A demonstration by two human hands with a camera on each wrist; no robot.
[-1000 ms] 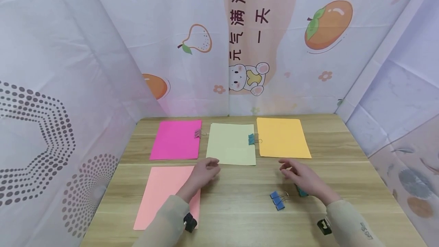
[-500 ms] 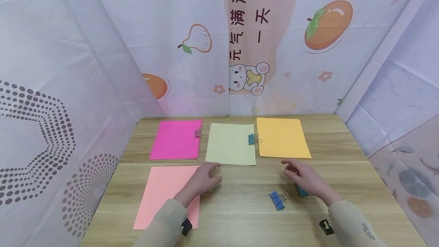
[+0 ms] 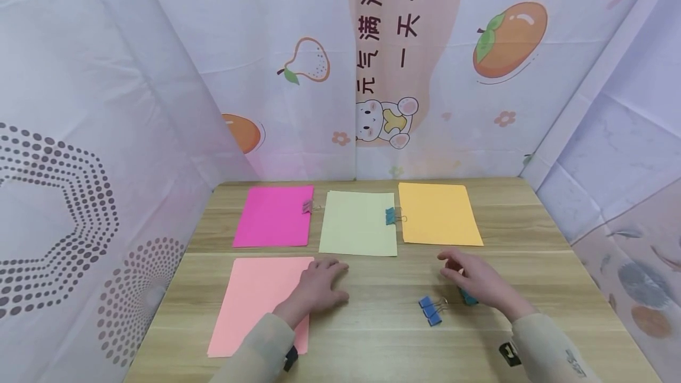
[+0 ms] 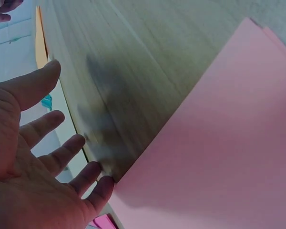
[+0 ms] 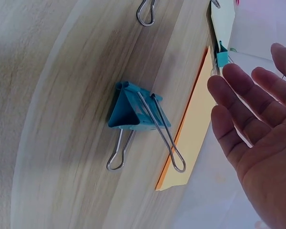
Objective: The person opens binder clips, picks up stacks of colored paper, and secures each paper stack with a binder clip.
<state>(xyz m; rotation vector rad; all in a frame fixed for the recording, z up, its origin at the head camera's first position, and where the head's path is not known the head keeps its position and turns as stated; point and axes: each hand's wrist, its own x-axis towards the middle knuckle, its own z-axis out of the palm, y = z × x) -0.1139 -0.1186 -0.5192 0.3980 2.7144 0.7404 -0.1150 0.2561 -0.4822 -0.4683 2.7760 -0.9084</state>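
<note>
My left hand [image 3: 319,285] hovers over or rests at the right edge of a salmon-pink paper stack [image 3: 260,306]; its fingers are spread, holding nothing. In the left wrist view the little finger lies close to the stack's corner; contact cannot be made out. My right hand [image 3: 473,279], fingers loosely bent, is above a teal binder clip [image 5: 140,109] that lies on the table with its wire handles spread. Left of this hand lies a blue binder clip [image 3: 430,311]. Both hands carry nothing.
Across the back of the wooden table [image 3: 372,336] lie a magenta stack [image 3: 273,217] with a purplish binder clip [image 3: 307,206], a pale green stack [image 3: 357,223] with a teal binder clip [image 3: 390,216], and an orange-yellow stack [image 3: 440,214]. Printed curtains [image 3: 298,135] enclose the table.
My left hand has shifted slightly nearer and its fingers have spread more. The right hand has drifted a little to the right and nearer. Papers and clips have stayed put.
</note>
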